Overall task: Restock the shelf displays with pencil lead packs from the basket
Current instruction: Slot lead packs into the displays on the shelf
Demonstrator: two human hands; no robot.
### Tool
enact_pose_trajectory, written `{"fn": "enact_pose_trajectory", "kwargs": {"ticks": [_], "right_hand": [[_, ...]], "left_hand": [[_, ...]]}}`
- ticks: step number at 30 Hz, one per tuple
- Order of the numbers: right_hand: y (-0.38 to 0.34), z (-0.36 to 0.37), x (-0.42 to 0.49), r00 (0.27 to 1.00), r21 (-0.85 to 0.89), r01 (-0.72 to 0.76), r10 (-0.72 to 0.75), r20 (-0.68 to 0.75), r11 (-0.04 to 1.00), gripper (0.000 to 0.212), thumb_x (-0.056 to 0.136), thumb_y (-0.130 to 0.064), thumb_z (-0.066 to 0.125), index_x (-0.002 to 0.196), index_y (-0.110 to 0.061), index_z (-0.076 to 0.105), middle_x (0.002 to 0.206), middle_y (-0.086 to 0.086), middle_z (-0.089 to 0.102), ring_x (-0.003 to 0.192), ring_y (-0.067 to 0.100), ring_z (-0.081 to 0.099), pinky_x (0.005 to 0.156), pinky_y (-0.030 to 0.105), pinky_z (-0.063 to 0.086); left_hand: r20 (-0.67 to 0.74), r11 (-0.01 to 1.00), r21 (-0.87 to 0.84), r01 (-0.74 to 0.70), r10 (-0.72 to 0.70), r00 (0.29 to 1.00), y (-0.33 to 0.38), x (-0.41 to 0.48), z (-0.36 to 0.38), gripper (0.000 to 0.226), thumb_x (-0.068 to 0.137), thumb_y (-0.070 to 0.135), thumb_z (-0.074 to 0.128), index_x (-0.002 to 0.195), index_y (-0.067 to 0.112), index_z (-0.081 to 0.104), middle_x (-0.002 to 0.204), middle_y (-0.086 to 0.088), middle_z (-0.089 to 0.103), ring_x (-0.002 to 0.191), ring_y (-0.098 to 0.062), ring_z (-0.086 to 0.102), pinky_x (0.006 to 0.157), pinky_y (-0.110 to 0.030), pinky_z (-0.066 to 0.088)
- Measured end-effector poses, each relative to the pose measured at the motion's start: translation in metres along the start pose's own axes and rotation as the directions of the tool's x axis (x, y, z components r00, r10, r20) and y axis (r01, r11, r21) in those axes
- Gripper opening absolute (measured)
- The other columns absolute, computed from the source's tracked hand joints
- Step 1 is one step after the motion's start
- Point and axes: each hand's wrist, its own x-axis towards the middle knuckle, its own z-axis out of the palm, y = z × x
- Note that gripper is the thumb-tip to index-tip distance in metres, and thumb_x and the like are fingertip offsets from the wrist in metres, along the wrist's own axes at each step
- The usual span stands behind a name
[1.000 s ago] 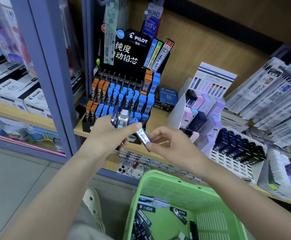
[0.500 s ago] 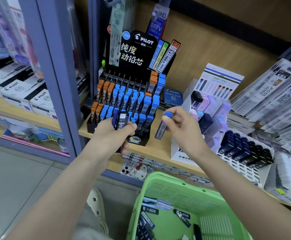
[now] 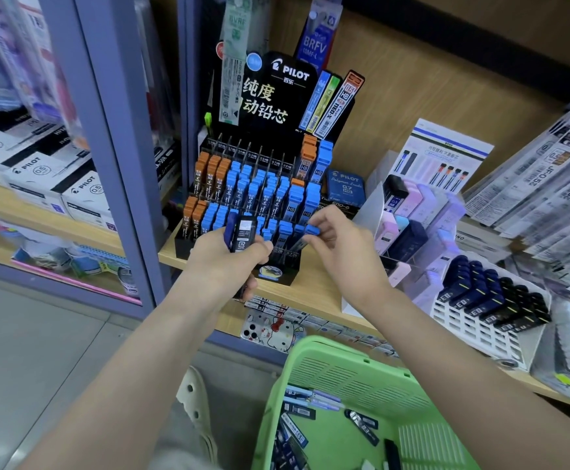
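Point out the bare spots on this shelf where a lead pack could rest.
Bare wood lies along the shelf front, between the Pilot display and the white rack. A sliver lies left of the display. The pastel stand crowds the right.

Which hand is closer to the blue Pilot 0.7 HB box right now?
Right. The right hand, pinching a blue-capped lead pack, is just in front of the box; the left hand grips packs farther left.

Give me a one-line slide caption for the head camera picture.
Right hand pinches a blue-capped lead pack at the Pilot display's front row; left hand grips more packs, green basket below.
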Motion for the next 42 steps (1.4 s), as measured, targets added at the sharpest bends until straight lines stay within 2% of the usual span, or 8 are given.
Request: {"fn": "enact_pose_trajectory", "kwargs": {"ticks": [5, 14, 21, 27, 32, 34, 38, 42], "right_hand": [[0.001, 0.005, 0.005, 0.997, -0.097, 0.074, -0.077, -0.024, 0.993, 0.012, 0.088, -0.017, 0.064, 0.100, -0.014, 0.061, 0.097, -0.011, 0.049, 0.078, 0.010, 0.057, 0.078, 0.034, 0.053], [0.001, 0.011, 0.006, 0.993, -0.236, 0.118, -0.119, 0.009, 0.965, 0.014, 0.088, -0.017, 0.064, 0.101, -0.016, 0.059, 0.096, -0.009, 0.046, 0.079, 0.005, 0.044, 0.066, 0.026, 0.044], [0.000, 0.011, 0.006, 0.992, -0.236, 0.127, -0.124, 0.025, 0.964, 0.015, 0.089, -0.015, 0.062, 0.103, -0.016, 0.057, 0.094, -0.008, 0.046, 0.081, 0.007, 0.048, 0.070, 0.034, 0.051], [-0.004, 0.003, -0.002, 0.993, -0.213, 0.119, -0.121, 0.006, 0.970, 0.020, 0.090, -0.016, 0.061, 0.109, -0.016, 0.056, 0.097, -0.013, 0.042, 0.079, 0.000, 0.041, 0.071, 0.026, 0.047], [-0.015, -0.004, -0.019, 0.996, 0.051, 0.017, -0.013, -0.087, 0.999, 0.009, 0.092, -0.015, 0.056, 0.101, -0.018, 0.058, 0.091, -0.006, 0.055, 0.076, 0.003, 0.051, 0.072, 0.018, 0.045], [-0.025, -0.009, -0.026, 0.998, 0.243, -0.066, 0.070, -0.008, 0.968, 0.005, 0.093, -0.017, 0.055, 0.095, -0.021, 0.057, 0.087, -0.004, 0.059, 0.072, 0.004, 0.056, 0.071, 0.021, 0.050], [-0.043, -0.016, -0.039, 0.951, 0.527, -0.283, 0.165, 0.260, 0.802, 0.006, 0.094, -0.021, 0.053, 0.099, -0.023, 0.054, 0.084, -0.001, 0.061, 0.063, 0.006, 0.058, 0.064, 0.025, 0.056], [-0.046, -0.022, -0.037, 0.938, 0.568, -0.342, 0.236, 0.254, 0.749, 0.004, 0.090, -0.018, 0.059, 0.092, -0.020, 0.057, 0.075, -0.002, 0.058, 0.054, -0.001, 0.056, 0.056, 0.016, 0.051]], "left_hand": [[-0.005, 1.000, 0.002, 0.005, -0.005, 1.000, -0.001, 0.001, 0.000, 0.016, 0.090, 0.013, 0.061, 0.076, 0.016, 0.055, 0.081, -0.011, 0.058, 0.033, -0.005, 0.040, 0.037, -0.016, 0.038], [-0.011, 1.000, 0.003, 0.011, -0.011, 1.000, 0.000, 0.001, 0.000, 0.012, 0.090, 0.015, 0.061, 0.080, 0.014, 0.056, 0.076, -0.009, 0.057, 0.032, -0.004, 0.041, 0.036, -0.015, 0.039], [-0.013, 1.000, -0.008, 0.015, -0.015, 1.000, 0.001, 0.000, 0.001, 0.011, 0.090, 0.018, 0.062, 0.083, 0.010, 0.058, 0.062, -0.004, 0.053, 0.030, -0.005, 0.041, 0.036, -0.014, 0.039], [0.029, 0.995, -0.007, 0.101, -0.101, 0.994, 0.000, 0.001, 0.001, 0.018, 0.089, 0.025, 0.064, 0.084, 0.010, 0.057, 0.056, -0.004, 0.050, 0.036, -0.010, 0.045, 0.039, -0.018, 0.043], [0.094, 0.956, -0.186, 0.228, -0.214, 0.972, 0.002, 0.003, 0.008, 0.012, 0.093, 0.012, 0.054, 0.084, 0.005, 0.054, 0.062, -0.006, 0.051, 0.042, -0.015, 0.049, 0.037, -0.022, 0.044], [0.142, 0.946, -0.235, 0.225, -0.195, 0.970, 0.003, 0.001, 0.011, 0.009, 0.095, 0.009, 0.051, 0.089, 0.005, 0.056, 0.069, -0.007, 0.053, 0.048, -0.016, 0.052, 0.037, -0.022, 0.048], [0.220, 0.981, -0.140, 0.133, -0.100, 0.970, -0.001, -0.004, 0.011, 0.009, 0.094, 0.011, 0.054, 0.091, 0.008, 0.062, 0.077, -0.006, 0.062, 0.052, -0.012, 0.059, 0.050, -0.023, 0.054], [0.307, 0.998, 0.023, 0.062, -0.066, 0.950, -0.003, -0.007, 0.012, 0.007, 0.091, 0.017, 0.059, 0.094, 0.012, 0.063, 0.077, -0.003, 0.066, 0.051, -0.008, 0.060, 0.049, -0.019, 0.050]]}}
